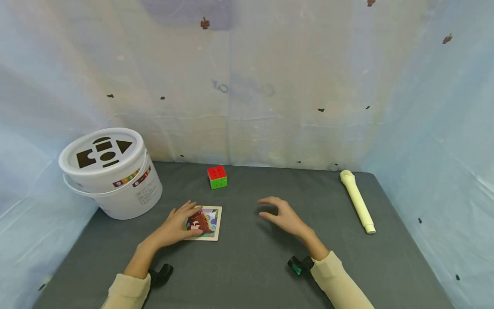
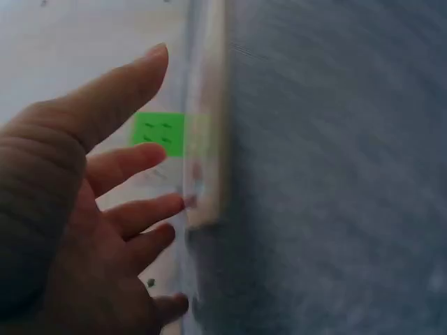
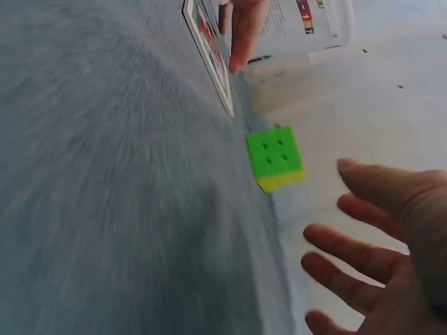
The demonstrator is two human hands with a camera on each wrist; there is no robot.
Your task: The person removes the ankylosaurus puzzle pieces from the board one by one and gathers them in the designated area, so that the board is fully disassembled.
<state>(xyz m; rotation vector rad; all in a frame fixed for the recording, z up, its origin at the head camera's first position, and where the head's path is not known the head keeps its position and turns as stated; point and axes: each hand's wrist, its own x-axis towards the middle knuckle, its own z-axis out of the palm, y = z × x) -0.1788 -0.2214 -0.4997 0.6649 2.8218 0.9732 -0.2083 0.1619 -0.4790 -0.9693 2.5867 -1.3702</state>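
A flat square picture puzzle (image 1: pixel 210 223) in a pale wooden frame, showing a reddish-brown dinosaur, lies on the dark table. Over its left side is my left hand (image 1: pixel 180 223), fingers spread; the left wrist view shows those fingers (image 2: pixel 143 209) apart and not gripping the frame. Whether a fingertip touches the puzzle I cannot tell. To the right, my right hand (image 1: pixel 283 216) hovers above the table, holding nothing, thumb and fingers (image 3: pixel 342 248) apart. Behind the puzzle sits a puzzle cube (image 1: pixel 218 177) with red top and green front.
Two nested white buckets (image 1: pixel 127 201) stand at the back left, topped by a lid (image 1: pixel 82 141) with shaped holes. A pale yellow microphone-shaped stick (image 1: pixel 358 201) lies along the right side. Pale sheeting (image 1: pixel 270 141) rises behind the grey table (image 1: pixel 247 274).
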